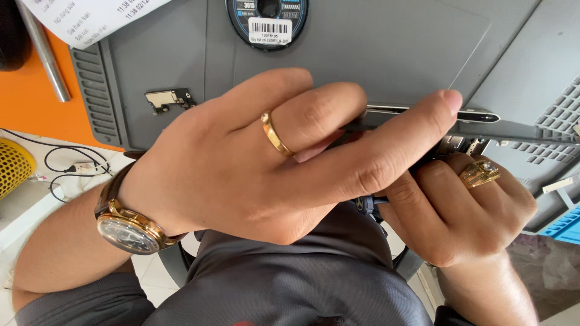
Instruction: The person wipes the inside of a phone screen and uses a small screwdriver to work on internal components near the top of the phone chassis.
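At the far left edge a yellow mesh basket [12,166] sits on the white counter [24,211], with thin black cables [66,163] looped just beside it. Beyond them lies an orange surface [30,102], crossed by a metal rod [43,54], and a printed sheet of paper [90,18] overlaps the far corner of the grey work mat [393,48]. A small metal bracket [170,98] lies loose on the mat, and a dark spool with a white label [269,21] rests at its far edge.

My wrist carries a gold watch [128,229] on a brown strap. My left hand [241,169] fills the middle of the view, fingers curled over and wearing a gold ring [275,134]; the index finger stretches out to the right along the top edge of the phone [477,124], pressing it, while the other fingers bend onto its near side. The phone is held up off the mat, tilted on edge, so I see mostly its thin dark rim and a bit of exposed inner parts near the right.

My right hand [465,211] is clenched round the phone's lower right part from underneath, a gold ring with a stone [480,173] on one finger. A small dark tool handle [365,204] shows between the two hands; which hand holds it I cannot tell. At the right edge lies another grey ribbed mat [562,115] and a blue tray [565,226].
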